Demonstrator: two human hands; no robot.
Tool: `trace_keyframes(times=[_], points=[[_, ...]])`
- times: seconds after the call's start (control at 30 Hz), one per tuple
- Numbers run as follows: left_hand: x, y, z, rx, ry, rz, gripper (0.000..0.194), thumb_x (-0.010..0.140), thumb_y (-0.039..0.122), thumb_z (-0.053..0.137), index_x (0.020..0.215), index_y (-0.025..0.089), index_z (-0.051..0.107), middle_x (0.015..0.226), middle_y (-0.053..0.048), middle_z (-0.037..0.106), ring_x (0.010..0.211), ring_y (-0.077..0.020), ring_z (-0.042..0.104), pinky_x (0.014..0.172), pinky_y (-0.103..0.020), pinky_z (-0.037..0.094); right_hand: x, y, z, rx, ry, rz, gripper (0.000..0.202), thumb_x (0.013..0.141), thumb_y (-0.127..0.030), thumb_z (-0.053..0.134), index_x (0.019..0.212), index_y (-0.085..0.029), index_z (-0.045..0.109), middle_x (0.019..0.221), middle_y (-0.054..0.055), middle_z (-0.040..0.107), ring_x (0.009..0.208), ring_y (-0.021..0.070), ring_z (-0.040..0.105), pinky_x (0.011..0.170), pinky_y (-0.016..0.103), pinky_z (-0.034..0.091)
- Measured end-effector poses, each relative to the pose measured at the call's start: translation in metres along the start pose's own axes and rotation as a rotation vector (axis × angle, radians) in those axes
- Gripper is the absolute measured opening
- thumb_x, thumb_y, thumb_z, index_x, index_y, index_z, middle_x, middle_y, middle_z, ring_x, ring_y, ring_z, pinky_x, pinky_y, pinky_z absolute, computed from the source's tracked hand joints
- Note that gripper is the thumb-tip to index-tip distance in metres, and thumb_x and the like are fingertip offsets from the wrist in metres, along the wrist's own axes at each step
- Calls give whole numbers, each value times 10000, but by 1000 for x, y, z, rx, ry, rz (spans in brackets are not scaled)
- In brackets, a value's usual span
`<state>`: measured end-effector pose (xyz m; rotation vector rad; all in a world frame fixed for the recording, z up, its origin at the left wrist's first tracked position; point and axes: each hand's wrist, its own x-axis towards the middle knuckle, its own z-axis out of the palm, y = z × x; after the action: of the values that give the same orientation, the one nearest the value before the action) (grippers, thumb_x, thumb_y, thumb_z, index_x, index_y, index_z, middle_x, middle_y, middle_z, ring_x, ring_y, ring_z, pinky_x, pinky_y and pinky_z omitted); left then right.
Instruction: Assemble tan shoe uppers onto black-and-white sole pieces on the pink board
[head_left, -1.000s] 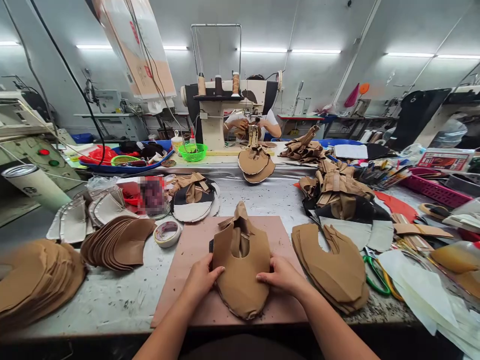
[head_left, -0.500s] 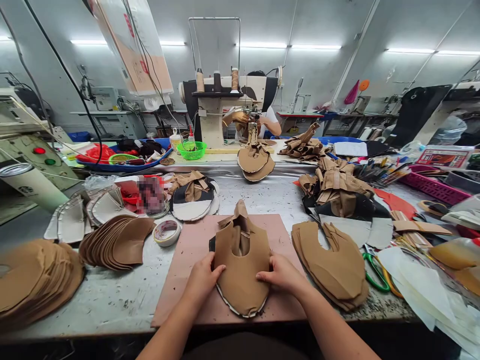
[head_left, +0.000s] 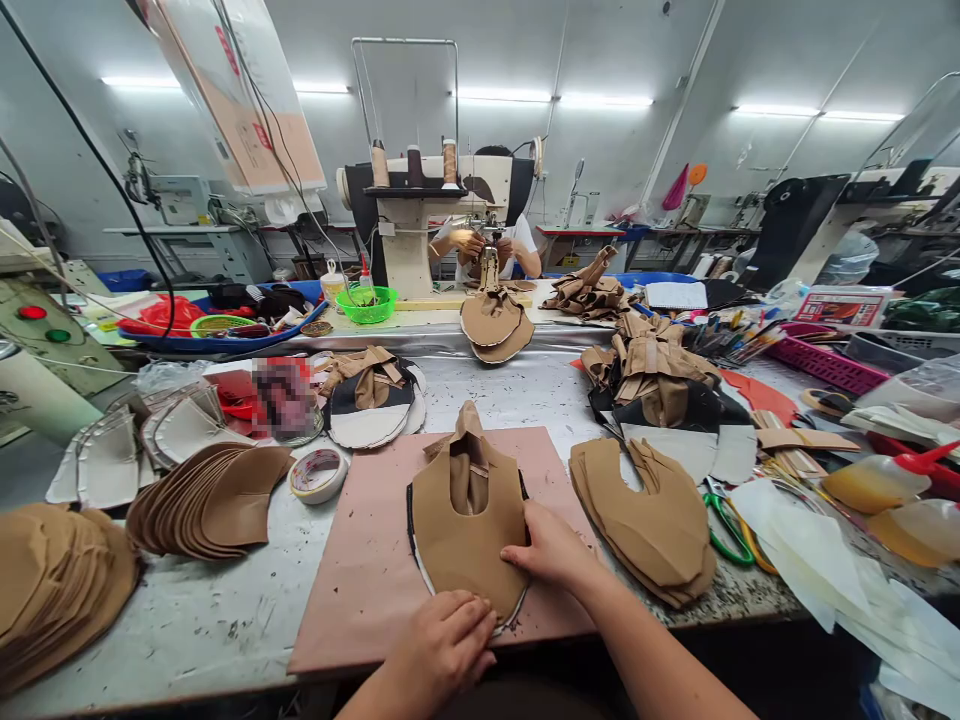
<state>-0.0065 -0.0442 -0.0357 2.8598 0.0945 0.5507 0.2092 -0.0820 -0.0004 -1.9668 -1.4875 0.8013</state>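
Observation:
A brown fabric shoe upper (head_left: 469,550) lies on the pink board (head_left: 330,610), its rounded toe toward me and its tongue pointing away. White and black lining edges show along its rim. My right hand (head_left: 555,550) grips the right side, thumb on top and the other fingers partly hidden at the edge. At the toe, my left hand (head_left: 450,640) rests with its fingers together, curled over the front rim. To the right of the board sits a stack of similar brown upper pieces (head_left: 645,520).
On the left are piled brown pieces (head_left: 60,590), fanned brown panels (head_left: 202,500) and a tape roll (head_left: 318,474). Green-handled scissors (head_left: 727,530) lie at right. Beyond the bench stands a sewing machine (head_left: 412,230), where another person's hands (head_left: 480,245) are at work.
My left hand has moved from the upper's left side down to the toe edge. My right hand keeps its hold on the right side. The view has shifted slightly to the right.

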Motion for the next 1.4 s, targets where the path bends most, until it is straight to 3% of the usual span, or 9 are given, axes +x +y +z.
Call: trace_keyframes(times=[0.17,0.4,0.57,0.7,0.77,0.9,1.03,1.17,1.4], points=[[-16,-7,6,14,-12,15,469,874,377,523,1310,218,453,1114,-115,646,1009,-255,590,887,-333,447,1,2,1,-20,-5,6,424,644,-245,654,1052,-152,583,1077,110,632,992,275,572,812,344,436],[-8,-3,-1,288,14,130,360,920,423,423,1153,184,556,1158,-37,629,942,-190,545,788,-272,422,11,13,1,57,-37,-7,417,632,-223,661,1040,-177,587,1074,90,645,990,266,577,819,343,440],[14,-6,6,297,56,155,374,871,527,465,818,186,609,889,3,680,777,-160,540,643,-287,373,42,23,-22,145,-54,-66,335,683,-196,600,1019,-188,598,1002,45,669,904,217,591,759,309,442],[47,-9,5,267,-117,123,287,847,399,529,641,200,551,635,19,605,629,-149,523,576,-292,352,65,22,-34,29,-38,1,72,693,-201,592,747,-176,633,743,-1,660,721,170,570,611,251,402],[62,-11,0,257,-173,66,149,855,294,501,828,192,606,840,-16,663,783,-175,571,683,-301,397,70,22,-33,2,-36,27,28,674,-176,603,650,-172,616,645,-20,630,647,145,543,559,229,370],[74,-19,-5,197,-294,-72,560,858,362,465,1345,106,357,1410,-154,374,1284,-283,332,1024,-400,265,75,26,-26,-61,-22,62,70,663,-156,617,596,-166,601,563,-37,586,579,116,503,519,208,332],[81,-25,-4,78,-467,-224,721,836,485,457,1390,60,278,1455,-204,232,1336,-325,216,1069,-428,208,75,26,-21,-152,-10,43,27,652,-142,615,645,-166,624,636,-11,624,627,135,532,548,215,346],[91,-26,-3,-5,-431,-318,891,786,649,416,1411,48,211,1463,-223,184,1298,-371,279,1038,-492,258,66,6,-20,-262,33,-26,293,646,-65,548,898,-175,649,886,56,671,828,202,578,682,264,378],[77,-24,-21,-106,-474,-224,765,785,507,495,1406,128,260,1470,-157,239,1352,-341,142,1083,-503,166,61,-3,-22,-238,4,-194,322,719,-89,456,931,-199,673,936,63,686,883,204,605,746,266,420]])
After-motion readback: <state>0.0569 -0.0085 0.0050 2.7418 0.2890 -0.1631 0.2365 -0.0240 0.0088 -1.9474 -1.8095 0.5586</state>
